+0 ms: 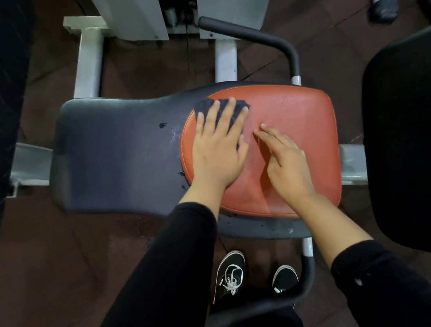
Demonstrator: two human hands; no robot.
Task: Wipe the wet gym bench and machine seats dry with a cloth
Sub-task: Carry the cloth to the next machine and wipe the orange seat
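Observation:
A machine seat fills the middle of the head view: a red-orange cushion (294,125) set on a dark grey pad (115,160). Water drops lie on the grey pad near the cushion's left edge. A small dark cloth (202,106) lies at the cushion's upper left, mostly hidden under my left hand (219,146), which presses it flat with straight, spread fingers. My right hand (282,160) rests on the bare red cushion just to the right, fingers straight, holding nothing.
A black padded backrest (420,142) stands at the right. Black handles curve above the seat (246,33) and below it (294,295). A white machine frame (87,62) and weight stack are behind. My shoes (230,274) stand on the brown floor.

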